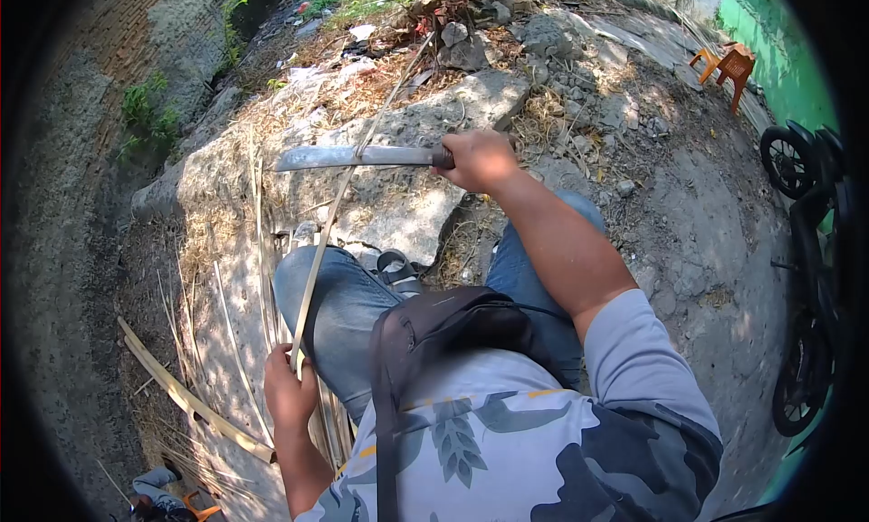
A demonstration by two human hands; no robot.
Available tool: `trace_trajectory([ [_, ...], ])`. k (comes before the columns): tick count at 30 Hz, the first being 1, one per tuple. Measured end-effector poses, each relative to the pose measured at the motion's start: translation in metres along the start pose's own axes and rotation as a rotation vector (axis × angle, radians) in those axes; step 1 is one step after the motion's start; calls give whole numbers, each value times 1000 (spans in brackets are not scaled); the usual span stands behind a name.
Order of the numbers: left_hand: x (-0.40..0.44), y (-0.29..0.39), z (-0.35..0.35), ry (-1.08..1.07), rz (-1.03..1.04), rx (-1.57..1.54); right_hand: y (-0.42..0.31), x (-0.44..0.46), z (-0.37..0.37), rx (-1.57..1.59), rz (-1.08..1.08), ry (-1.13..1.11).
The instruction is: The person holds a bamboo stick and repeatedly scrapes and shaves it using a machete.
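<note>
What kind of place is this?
It looks like an outdoor yard or alley, probably beside buildings: there's an old brick wall, broken concrete on the ground, and a motorbike near a green wall.

Mottled silver-grey along the blade (385, 156) at eleven o'clock, dark brown on its handle (443, 157). Pale straw along the strip (313, 276) towards nine, deeper tan on the bamboo (195, 401) at eight. Faded blue on the jeans (339, 296), near-black on the bag (453, 325). Across the shirt (543, 431), whitish grey with slate leaf prints (460, 445) and yellow-orange flecks (549, 393) at six, navy camouflage-like blotches (674, 445) at five; plain pale grey-blue on the sleeve (644, 366) at four. Black on the motorbike (804, 219) at three. At two, orange on the stool (705, 61), red-orange on the chair (737, 66), patchy green on the wall (768, 24). At ten, reddish brown on the bricks (134, 19), green on the bush (150, 114).
</note>
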State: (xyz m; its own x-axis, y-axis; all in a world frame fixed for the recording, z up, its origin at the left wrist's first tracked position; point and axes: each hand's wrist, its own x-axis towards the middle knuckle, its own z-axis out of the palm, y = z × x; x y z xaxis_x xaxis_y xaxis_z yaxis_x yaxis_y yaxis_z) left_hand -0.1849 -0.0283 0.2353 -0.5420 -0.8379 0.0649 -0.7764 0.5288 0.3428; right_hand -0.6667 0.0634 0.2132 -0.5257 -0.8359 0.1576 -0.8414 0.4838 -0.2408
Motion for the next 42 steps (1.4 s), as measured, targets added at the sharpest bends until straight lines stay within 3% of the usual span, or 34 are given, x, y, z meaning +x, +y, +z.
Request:
trace_trajectory([
  [3, 5, 6, 2, -94, -52, -22, -14, -6, -15, -7, -117, -106],
  [6, 3, 15, 8, -41, -91, -103, -17, -6, -6, 1, -293, -73],
  [10, 0, -1, 17, -95, -58, -126, -17, -6, -4, 29, -353, -32],
  [22, 6, -9, 21, -159, -31, -311, -9, -4, -7, 72, -353, 43],
  [28, 4, -9, 19, -167, -23, -322, -18, -6, -3, 77, -249, -122],
  [38, 12, 14, 13, -208, -14, -225, -32, -13, 13, 86, -541, 18],
  [42, 6, 9, 2, -174, 7, -272, -14, -4, 1, 87, -328, -33],
])
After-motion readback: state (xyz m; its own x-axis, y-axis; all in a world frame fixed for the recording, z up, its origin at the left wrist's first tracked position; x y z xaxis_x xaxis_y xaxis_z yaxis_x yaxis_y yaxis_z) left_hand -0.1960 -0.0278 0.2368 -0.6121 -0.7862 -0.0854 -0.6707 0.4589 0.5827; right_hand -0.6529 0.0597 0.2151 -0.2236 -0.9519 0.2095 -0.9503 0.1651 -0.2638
